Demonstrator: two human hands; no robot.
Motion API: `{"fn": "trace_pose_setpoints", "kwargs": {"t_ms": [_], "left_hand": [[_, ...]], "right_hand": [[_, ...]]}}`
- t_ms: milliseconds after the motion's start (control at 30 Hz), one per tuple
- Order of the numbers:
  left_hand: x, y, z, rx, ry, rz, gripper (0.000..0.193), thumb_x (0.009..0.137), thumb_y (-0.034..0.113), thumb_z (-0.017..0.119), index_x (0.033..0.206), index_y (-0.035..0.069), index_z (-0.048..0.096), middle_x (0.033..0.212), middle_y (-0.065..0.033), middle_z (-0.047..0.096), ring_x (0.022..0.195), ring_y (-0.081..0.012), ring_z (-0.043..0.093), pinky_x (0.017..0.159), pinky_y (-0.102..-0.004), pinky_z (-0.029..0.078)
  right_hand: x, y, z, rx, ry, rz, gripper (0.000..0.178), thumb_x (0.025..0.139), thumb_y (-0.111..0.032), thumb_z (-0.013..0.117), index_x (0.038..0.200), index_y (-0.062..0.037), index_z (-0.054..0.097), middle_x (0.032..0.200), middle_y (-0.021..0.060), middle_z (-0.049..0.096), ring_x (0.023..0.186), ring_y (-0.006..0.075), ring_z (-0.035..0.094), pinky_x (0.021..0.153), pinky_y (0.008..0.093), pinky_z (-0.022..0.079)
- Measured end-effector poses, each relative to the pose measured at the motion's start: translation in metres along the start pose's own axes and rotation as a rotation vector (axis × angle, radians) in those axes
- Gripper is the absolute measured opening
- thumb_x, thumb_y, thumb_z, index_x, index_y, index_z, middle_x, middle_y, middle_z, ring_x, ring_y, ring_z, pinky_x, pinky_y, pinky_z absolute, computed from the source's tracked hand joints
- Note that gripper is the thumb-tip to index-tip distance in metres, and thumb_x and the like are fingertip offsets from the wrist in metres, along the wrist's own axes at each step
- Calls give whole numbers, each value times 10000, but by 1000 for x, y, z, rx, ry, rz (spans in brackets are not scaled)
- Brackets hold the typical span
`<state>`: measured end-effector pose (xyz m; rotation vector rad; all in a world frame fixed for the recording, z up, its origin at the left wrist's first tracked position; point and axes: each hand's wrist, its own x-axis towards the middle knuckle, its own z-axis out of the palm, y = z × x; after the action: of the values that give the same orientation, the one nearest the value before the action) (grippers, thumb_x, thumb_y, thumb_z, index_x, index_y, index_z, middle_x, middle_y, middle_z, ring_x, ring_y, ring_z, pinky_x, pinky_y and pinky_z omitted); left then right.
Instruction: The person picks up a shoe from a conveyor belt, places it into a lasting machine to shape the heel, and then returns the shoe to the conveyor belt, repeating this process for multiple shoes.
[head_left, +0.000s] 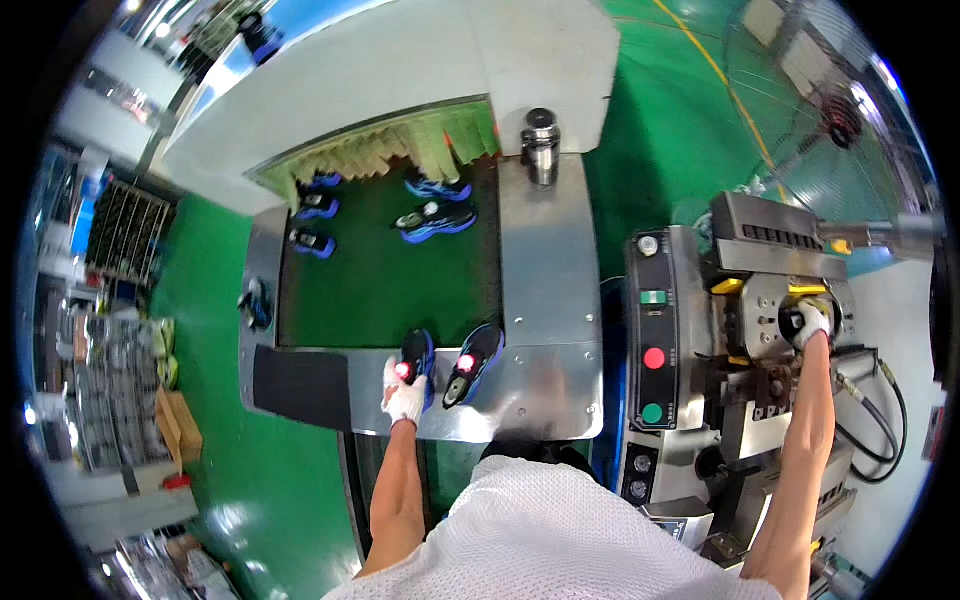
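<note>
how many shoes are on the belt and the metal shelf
7 in view. Two near shoes on the metal shelf: one under the left hand, one beside it. Two mid-belt. Three at the left by the curtain. More may hide behind the curtain.

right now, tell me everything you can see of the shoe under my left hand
The shoe is a black and blue sports shoe with a pink-red plug filling its opening. It lies on the shiny metal ledge at the near end of the green conveyor belt, toe pointing away from you. Your white-gloved left hand rests on its heel end, fingers curled about it. A matching shoe lies just right of it, apart.
</note>
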<state>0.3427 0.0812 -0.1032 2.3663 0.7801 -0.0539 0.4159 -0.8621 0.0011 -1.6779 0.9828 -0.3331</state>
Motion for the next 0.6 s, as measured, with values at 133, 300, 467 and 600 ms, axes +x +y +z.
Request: {"fn": "trace_pose_setpoints", "kwargs": {"t_ms": [133, 300, 467, 600], "left_hand": [[-16, -40, -33, 67, 18, -120, 860, 757, 306, 831, 1489, 94, 433, 1326, -205, 634, 1212, -368, 620, 1042, -442, 470], [-10, -47, -1, -59, -135, 50, 685, 792, 337, 796, 1375, 87, 539, 1208, -169, 689, 1098, -349, 673, 957, -455, 514], [-24, -7, -5, -58, -338, 209, 776, 819, 405, 793, 1436, 60, 473, 1347, -211, 595, 1224, -374, 600, 1027, -465, 472], [18, -20, -31, -120, -675, 402, 838, 832, 435, 789, 1460, 8, 435, 1455, -249, 492, 1345, -392, 503, 1136, -441, 402]], "right_hand": [[-158, -77, 129, -338, 172, -271, 613, 943, -244, 677, 1438, 45, 460, 1406, 171, 576, 1200, 266, 601, 1021, 362, 471], [-411, -41, 215, -619, 179, -741, 823, 986, -403, 607, 1593, 5, 229, 1633, 233, 296, 1495, 364, 329, 1234, 432, 255], [-479, 55, 261, -1721, -131, -284, 1045, 818, -462, 640, 1588, 68, 173, 1665, 290, 113, 1552, 464, 51, 1262, 539, 21], [-478, 64, 287, -1573, -151, -258, 1073, 853, -531, 618, 1597, 68, 130, 1671, 285, 104, 1518, 472, 201, 1221, 561, 160]]}}
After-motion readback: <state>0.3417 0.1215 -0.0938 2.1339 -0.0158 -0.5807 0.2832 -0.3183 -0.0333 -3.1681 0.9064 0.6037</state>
